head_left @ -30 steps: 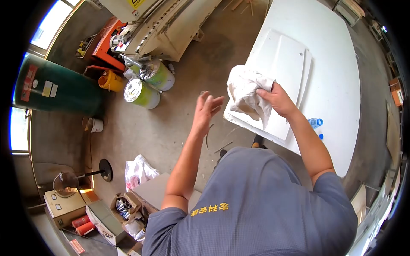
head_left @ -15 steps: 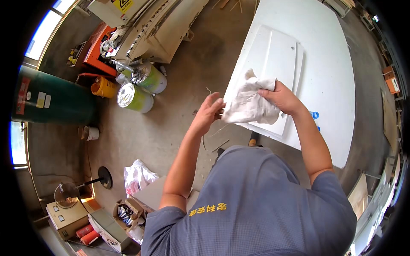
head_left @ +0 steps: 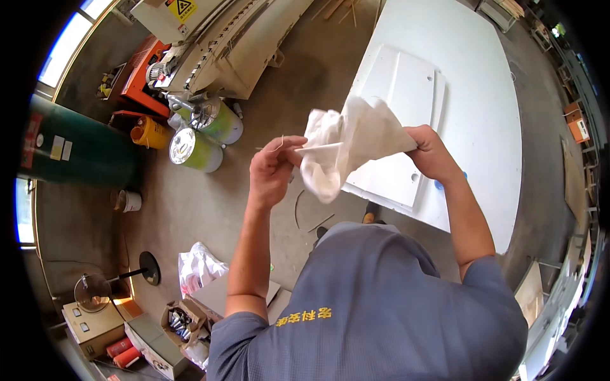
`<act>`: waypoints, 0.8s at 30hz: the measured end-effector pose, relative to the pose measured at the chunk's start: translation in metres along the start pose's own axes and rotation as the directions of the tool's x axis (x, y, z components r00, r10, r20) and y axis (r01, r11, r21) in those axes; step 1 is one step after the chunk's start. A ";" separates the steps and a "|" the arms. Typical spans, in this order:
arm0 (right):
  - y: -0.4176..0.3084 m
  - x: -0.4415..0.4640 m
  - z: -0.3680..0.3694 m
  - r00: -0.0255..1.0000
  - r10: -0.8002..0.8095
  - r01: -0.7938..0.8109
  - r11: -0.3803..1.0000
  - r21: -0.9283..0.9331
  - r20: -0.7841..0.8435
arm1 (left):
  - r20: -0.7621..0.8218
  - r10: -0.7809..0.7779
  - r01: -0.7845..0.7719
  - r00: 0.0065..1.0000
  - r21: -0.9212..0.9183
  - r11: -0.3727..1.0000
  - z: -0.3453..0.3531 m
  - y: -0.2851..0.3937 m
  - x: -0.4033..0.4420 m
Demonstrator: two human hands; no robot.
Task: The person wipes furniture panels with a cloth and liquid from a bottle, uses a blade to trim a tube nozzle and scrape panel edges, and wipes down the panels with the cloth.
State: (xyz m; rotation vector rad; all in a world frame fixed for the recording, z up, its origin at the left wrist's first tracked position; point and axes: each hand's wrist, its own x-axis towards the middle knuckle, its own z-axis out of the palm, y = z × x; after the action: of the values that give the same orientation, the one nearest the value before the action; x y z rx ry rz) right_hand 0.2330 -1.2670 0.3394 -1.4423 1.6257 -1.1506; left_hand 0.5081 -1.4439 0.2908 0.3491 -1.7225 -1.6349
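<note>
As someone in a grey shirt (head_left: 387,298) stood beside the white table (head_left: 480,127), a pale cloth (head_left: 375,136) hung in mid-air between the left hand (head_left: 273,171) and the right hand (head_left: 434,152).

The right hand gripped one corner; the left hand's fingers were pinched on the opposite edge. Holding it by opposite ends presumably kept the cloth spread and off the white panel (head_left: 397,82), which lay flat on the table, probably for broad support. Lettering visible from my side: yellow Chinese characters (head_left: 305,316) marked the shirt, 科 and 安 being legible; a yellow label (head_left: 182,7) on the beige machine (head_left: 254,63) bore a black warning triangle, its smaller print unreadable.
</note>
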 end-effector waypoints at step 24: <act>0.086 -0.021 0.045 0.953 0.013 -0.303 0.045 0.952 0.303 | 0.152 -0.362 0.393 0.919 -0.396 0.830 0.061 -0.001 0.042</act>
State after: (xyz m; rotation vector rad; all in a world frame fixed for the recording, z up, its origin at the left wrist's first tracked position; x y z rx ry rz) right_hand 0.2428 -1.2548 0.2411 -0.3191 0.3745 -1.4181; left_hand 0.4383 -1.4258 0.3070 0.4454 -1.3492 -2.2786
